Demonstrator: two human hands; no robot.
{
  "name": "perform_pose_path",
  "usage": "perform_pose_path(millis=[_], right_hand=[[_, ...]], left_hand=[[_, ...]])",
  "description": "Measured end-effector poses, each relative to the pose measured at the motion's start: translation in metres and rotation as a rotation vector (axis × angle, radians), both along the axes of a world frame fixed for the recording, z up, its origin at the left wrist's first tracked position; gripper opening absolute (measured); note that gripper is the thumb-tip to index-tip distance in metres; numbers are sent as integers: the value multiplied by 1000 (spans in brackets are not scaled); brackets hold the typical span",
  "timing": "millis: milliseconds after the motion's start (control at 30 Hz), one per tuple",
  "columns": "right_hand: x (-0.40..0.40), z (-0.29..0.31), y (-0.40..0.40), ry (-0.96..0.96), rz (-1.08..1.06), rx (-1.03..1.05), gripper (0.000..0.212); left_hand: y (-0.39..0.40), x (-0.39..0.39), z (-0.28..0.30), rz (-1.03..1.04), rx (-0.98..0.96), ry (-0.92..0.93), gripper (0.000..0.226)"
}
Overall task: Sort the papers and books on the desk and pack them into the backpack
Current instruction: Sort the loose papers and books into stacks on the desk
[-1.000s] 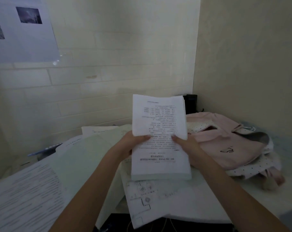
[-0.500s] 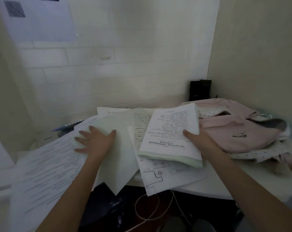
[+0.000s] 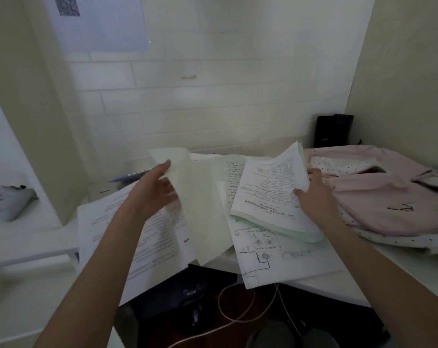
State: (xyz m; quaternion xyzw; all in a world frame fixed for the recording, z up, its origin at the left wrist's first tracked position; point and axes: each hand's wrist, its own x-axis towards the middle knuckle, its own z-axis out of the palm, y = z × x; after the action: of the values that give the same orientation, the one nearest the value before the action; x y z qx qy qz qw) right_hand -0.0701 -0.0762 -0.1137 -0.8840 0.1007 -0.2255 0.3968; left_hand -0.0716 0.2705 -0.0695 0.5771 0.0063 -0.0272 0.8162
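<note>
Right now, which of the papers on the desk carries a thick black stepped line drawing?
The white sheet with the drawn diagram, overhanging the desk's front edge beneath the thick printed booklet held by the right hand. The others show only text or blank.

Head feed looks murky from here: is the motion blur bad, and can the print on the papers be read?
Head view: dim and flat-lit, no glare. The left hand and the pale green sheet it grips are motion-smeared; the right hand and its thick white printed stack are sharper, yet the print is too small to read. Wide-angle bending at the edges.
</note>
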Motion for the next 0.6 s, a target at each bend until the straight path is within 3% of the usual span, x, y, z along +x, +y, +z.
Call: perform_pose_path(millis=[67, 133, 267, 367, 433, 533, 600], right_hand=[[-2, 0, -6, -16, 2, -24, 48], [-5, 4, -13, -82, -24, 5, 48], [-7, 15, -33, -103, -174, -92, 64], [-11, 20, -34, -48, -191, -475, 74], [-20, 25, -14, -90, 106, -551, 72], [-40, 20, 36, 263, 714, -400, 93], [-34, -1, 57, 322, 765, -651, 97]], left_hand=[[-11, -8, 1, -173, 122, 42, 18], [-19, -8, -1, -209, 271, 44, 16], [-30, 8, -7, 66, 408, 8, 26], [-26, 28, -16, 248, 560, 11, 34], [-23, 36, -24, 365, 641, 36, 42], [-26, 40, -29, 502, 649, 14, 51], [-28, 40, -28, 536, 762, -44, 59]])
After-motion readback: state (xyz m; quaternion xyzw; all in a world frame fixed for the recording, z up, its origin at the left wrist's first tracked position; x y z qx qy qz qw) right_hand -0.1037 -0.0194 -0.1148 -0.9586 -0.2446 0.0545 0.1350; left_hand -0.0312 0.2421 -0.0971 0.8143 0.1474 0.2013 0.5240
